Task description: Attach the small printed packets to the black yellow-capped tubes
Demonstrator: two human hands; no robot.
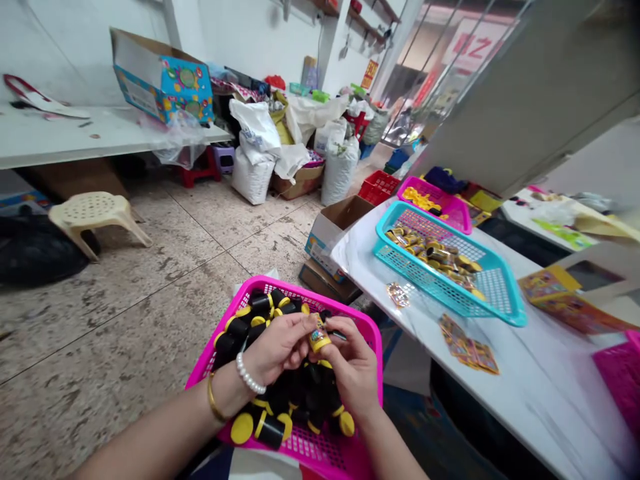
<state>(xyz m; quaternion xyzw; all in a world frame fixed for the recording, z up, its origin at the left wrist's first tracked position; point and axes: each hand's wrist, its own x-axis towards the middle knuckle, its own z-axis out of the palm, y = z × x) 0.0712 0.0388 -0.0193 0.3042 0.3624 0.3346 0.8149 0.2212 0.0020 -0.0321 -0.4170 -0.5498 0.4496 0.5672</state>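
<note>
Between the fingertips of both hands is a small cylindrical container (319, 335) with a yellow end and a colourful printed wrap. My left hand (285, 343), with a pearl bracelet and a gold bangle at its wrist, pinches it from the left. Gripping it from the other side is my right hand (353, 363). Both hands are over a pink plastic basket (373, 333) heaped with black containers with yellow caps (270, 430); these show no printed wrap.
On the white table (550, 400) to my right stands a turquoise basket (450, 293) of wrapped containers. Flat printed labels (470, 345) lie before it. Behind is a pink basket (437, 200) with yellow pieces. A cardboard box (337, 227) and a beige stool (97, 210) are on the floor.
</note>
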